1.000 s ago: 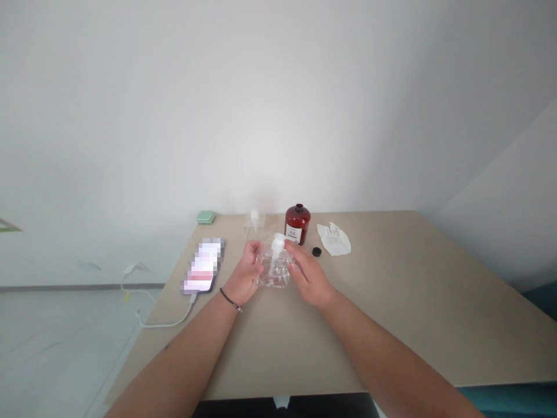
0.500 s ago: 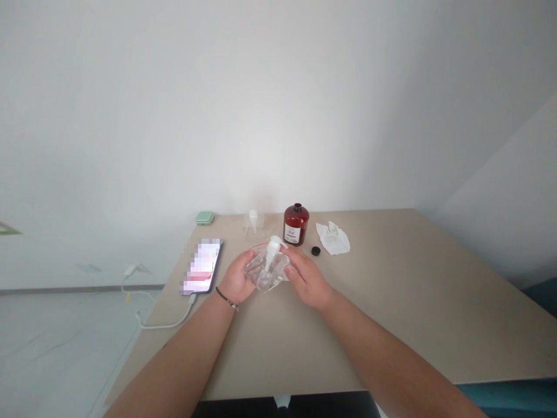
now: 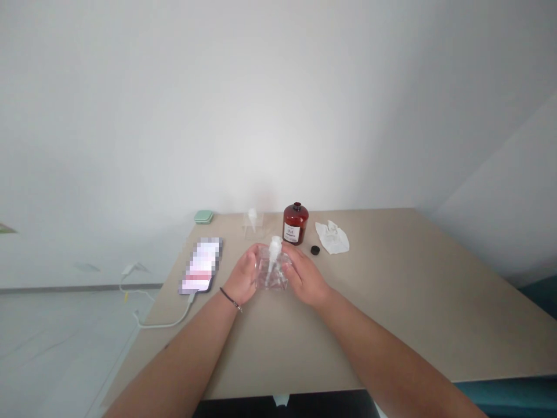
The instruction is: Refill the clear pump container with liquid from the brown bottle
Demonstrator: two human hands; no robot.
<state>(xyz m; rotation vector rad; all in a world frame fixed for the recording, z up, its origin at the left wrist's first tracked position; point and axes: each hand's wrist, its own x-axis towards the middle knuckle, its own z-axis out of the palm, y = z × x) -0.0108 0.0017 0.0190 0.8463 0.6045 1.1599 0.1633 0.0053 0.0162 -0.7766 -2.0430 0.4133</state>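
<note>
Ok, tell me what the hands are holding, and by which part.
Both hold the clear pump bottle by its body: left hand on one side, right hand on the other. Neither grips the white pump head.

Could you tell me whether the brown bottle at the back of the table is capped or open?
Open: the brown bottle shows a bare neck, and a small black cap lies beside it on the table.

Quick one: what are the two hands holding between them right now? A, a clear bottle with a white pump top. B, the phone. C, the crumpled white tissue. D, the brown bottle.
A: the left hand and right hand grip the clear pump bottle from either side, while the brown bottle stands untouched behind them.
</note>
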